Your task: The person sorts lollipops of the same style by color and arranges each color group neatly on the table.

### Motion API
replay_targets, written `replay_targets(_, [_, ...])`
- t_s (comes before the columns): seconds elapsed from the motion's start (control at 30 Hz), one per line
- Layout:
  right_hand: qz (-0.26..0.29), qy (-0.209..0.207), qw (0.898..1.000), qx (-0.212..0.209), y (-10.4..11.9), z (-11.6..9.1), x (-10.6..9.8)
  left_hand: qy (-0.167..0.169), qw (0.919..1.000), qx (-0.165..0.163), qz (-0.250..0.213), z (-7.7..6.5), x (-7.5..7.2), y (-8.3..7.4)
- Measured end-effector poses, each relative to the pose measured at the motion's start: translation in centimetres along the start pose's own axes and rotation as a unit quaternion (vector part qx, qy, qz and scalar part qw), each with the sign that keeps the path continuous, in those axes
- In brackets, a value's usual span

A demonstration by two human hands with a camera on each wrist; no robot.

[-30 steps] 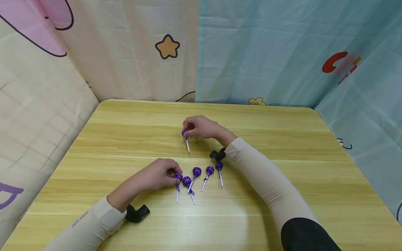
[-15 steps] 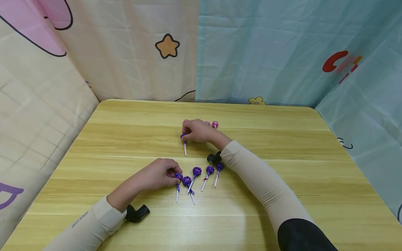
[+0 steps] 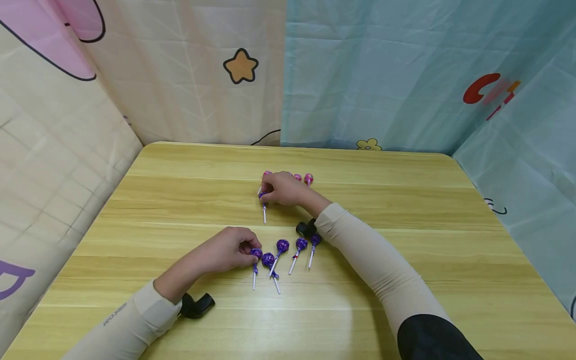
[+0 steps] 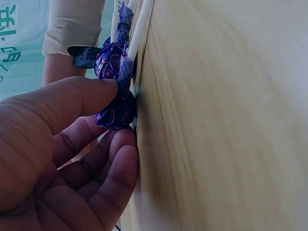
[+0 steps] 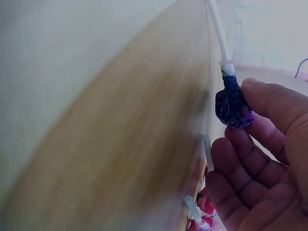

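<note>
My left hand (image 3: 230, 251) pinches the head of a purple-wrapped lollipop (image 4: 115, 113) between thumb and fingers, low at the table. Its white stick points toward me in the head view. Farther back, my right hand (image 3: 284, 189) holds another purple lollipop (image 5: 233, 106) by its head, stick toward me. Right of the left hand lie several more purple lollipops (image 3: 282, 246), two of them with crossing sticks. Pink lollipops (image 3: 308, 178) lie behind the right hand, which partly hides them.
All this is on a wooden table (image 3: 405, 210). Patterned curtains (image 3: 396, 75) hang behind and beside it. A black wrist camera (image 3: 197, 306) sits at the left wrist, another black camera (image 3: 306, 229) at the right.
My right hand has shifted slightly toward me and left with its purple lollipop, uncovering pink lollipops behind it. My left hand has stayed in place.
</note>
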State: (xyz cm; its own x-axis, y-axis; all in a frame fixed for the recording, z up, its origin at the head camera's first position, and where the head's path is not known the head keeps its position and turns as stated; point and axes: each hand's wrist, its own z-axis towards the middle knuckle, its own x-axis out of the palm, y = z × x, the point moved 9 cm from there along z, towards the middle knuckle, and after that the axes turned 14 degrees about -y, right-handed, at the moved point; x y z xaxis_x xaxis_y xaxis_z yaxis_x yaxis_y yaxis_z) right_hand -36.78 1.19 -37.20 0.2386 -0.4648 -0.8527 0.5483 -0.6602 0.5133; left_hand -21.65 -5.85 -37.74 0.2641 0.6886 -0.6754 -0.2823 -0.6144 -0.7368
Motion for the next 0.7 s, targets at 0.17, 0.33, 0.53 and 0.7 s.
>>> replay_targets(0.17, [-0.004,-0.001,1.0,0.0,0.03,-0.09,0.0,-0.001,1.0,0.0,0.003,-0.06,-0.01,0.04])
replay_targets(0.33, [0.0,-0.004,1.0,0.001,0.06,-0.19,-0.07,-0.002,1.0,0.009,-0.002,0.0,-0.04,-0.05])
replay_targets(0.53, [0.009,-0.006,1.0,0.0,0.13,-0.25,-0.09,-0.002,0.9999,0.011,-0.005,-0.04,-0.01,-0.13])
replay_targets(0.7, [0.013,-0.007,1.0,0.002,0.14,-0.21,-0.14,-0.004,0.9999,0.015,-0.005,-0.03,-0.07,-0.19])
